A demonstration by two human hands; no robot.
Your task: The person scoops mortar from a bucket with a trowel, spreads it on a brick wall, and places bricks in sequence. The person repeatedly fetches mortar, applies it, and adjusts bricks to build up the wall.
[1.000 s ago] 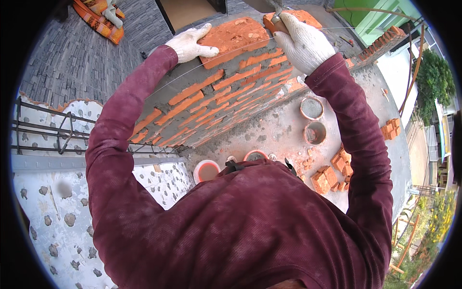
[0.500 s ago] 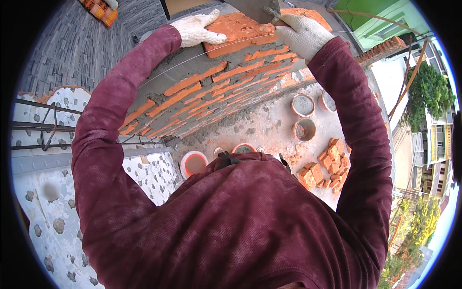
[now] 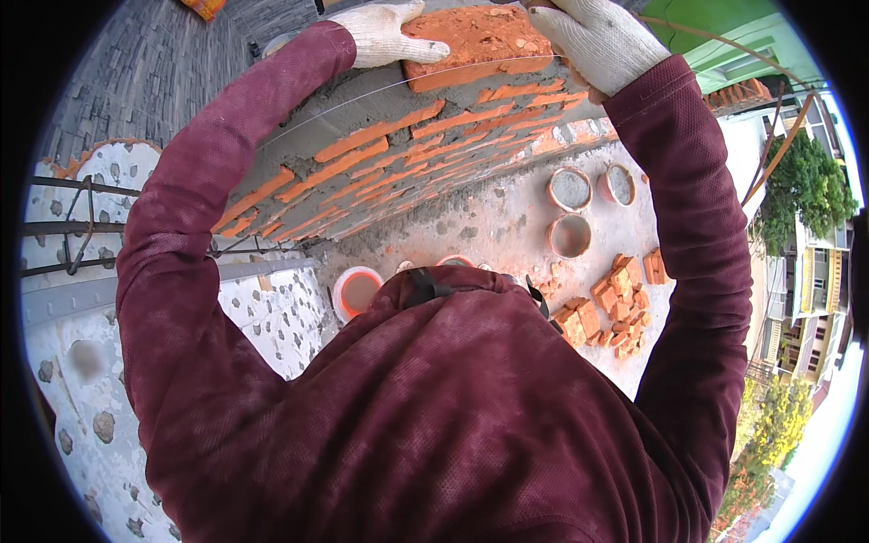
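An orange brick (image 3: pixel 489 41) lies on grey mortar along the top of a brick wall (image 3: pixel 362 140). My left hand (image 3: pixel 380 34), in a white knitted glove, grips the brick's left end, its thumb along the near top edge and its fingers farther back. At the brick's right end is my right hand (image 3: pixel 602 41), also gloved, with its fingers curled round a trowel. Only a small dark bit of that trowel (image 3: pixel 540 4) shows at the upper rim; the blade is out of sight. A thin string line runs along the wall's near edge, across the brick's front.
Below the wall stand mortar buckets (image 3: pixel 570 235) and a red-rimmed tub (image 3: pixel 358 294). A heap of broken bricks (image 3: pixel 620 299) lies on the floor at right. Steel reinforcing bars (image 3: pixel 81 226) jut at left beside a pitted white surface (image 3: pixel 100 389).
The view has shifted, so wall and hands sit higher and farther right. The trowel blade, earlier visible above the brick, has left the picture. My left hand stays on the brick.
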